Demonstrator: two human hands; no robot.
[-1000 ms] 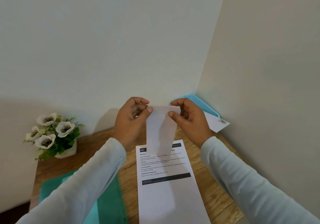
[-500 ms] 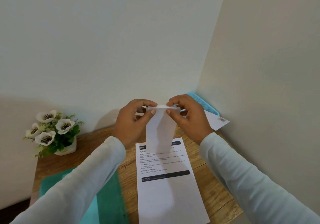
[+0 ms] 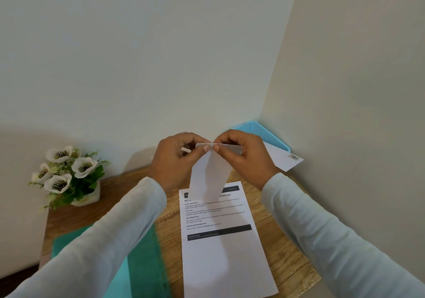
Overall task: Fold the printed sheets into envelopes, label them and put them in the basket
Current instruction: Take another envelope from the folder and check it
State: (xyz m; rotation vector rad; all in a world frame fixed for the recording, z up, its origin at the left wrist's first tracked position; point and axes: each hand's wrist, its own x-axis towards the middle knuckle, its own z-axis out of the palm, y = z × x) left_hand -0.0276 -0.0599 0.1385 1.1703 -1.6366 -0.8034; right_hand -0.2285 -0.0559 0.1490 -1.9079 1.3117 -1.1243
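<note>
**Flap crease at risk while envelope is held in mid-air**

A narrow white envelope (image 3: 210, 175) is held upright above the bench (image 3: 171, 235) in the middle of the frame. Its lower end hangs over the top of a printed sheet (image 3: 225, 256) that lies flat. Its top edge is pinched by the left hand (image 3: 174, 162) and the right hand (image 3: 246, 159). Each grip is narrow, closed on the paper, with the thumbs almost touching. The top strip appears to be turned over, so a flap fold is judged to be in hand. With nothing firm behind the paper, the crease could be set crooked if one thumb is pressed harder. The envelope could also be twisted or dropped if one pinch is loosened. What it contains cannot be told. Right of centre, in the wall corner, a blue basket (image 3: 273, 134) is seen. A second envelope (image 3: 284, 160), marked near its corner, is lodged in it and juts over the rim to the right, so it could be knocked out when another is added
</note>
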